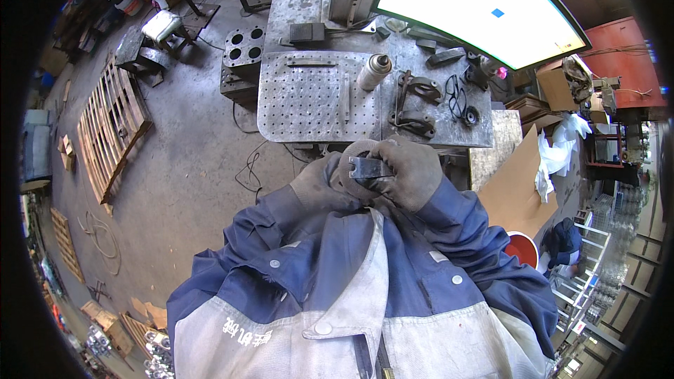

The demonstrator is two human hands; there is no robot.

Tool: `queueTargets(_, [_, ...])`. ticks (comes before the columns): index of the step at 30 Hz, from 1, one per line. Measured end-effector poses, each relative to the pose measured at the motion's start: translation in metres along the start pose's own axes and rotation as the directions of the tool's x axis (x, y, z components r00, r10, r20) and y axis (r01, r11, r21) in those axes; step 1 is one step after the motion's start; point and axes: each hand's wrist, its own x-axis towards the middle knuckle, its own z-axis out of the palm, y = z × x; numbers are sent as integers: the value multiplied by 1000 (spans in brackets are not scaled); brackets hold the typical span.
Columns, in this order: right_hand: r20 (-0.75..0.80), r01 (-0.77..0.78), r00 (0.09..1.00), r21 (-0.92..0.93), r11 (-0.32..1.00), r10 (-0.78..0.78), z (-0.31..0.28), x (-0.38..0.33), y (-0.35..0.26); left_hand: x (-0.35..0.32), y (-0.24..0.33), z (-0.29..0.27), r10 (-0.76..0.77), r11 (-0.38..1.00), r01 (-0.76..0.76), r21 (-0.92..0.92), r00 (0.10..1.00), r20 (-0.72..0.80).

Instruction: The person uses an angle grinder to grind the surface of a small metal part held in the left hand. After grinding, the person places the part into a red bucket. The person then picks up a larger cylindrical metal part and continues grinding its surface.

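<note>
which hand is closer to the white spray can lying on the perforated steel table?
Roughly level, left marginally. The white spray can lies on the table above both gloved hands; left hand sits below-left, right hand below-right, both gripping a small dark metal block.

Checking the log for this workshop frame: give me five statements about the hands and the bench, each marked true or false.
1. Both gloved hands, left hand and right hand, hold a small metal block close to the chest. True.
2. The spray can stands upright on the perforated plate. False: it lies on its side at the plate's edge.
3. Dark metal brackets lie on the workbench, right of the plate. True.
4. The wooden pallet sits on the bench. False: it lies on the floor, to the left.
5. The hands are bare. False: both wear grey gloves.
</note>
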Motion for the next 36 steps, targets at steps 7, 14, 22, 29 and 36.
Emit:
queueTargets(7, [-96, -65, 992, 144, 987, 80, -6, -7, 2, -1, 3, 2, 46, 992, -41, 116, 998, -35])
queueTargets(14, [-59, -100, 990, 352, 931, 128, -10, -14, 22, -1, 3, 5, 23, 993, -20, 113, 999, -24])
queueTargets(22, [60, 28, 998, 109, 994, -35, -8, -13, 10, -2, -1, 7, 3, 994, 2, 112, 999, -41])
queueTargets(29, [45, 71, 996, 66, 995, -74, -8, -10, 1, -3, 0, 8, 4, 991, -1, 132, 1000, -25])
queueTargets(36, [-7, 48, 999, -93, 994, -49, -3, -10, -3, -2, -2, 7, 23, 986, -15, 168, 999, -49])
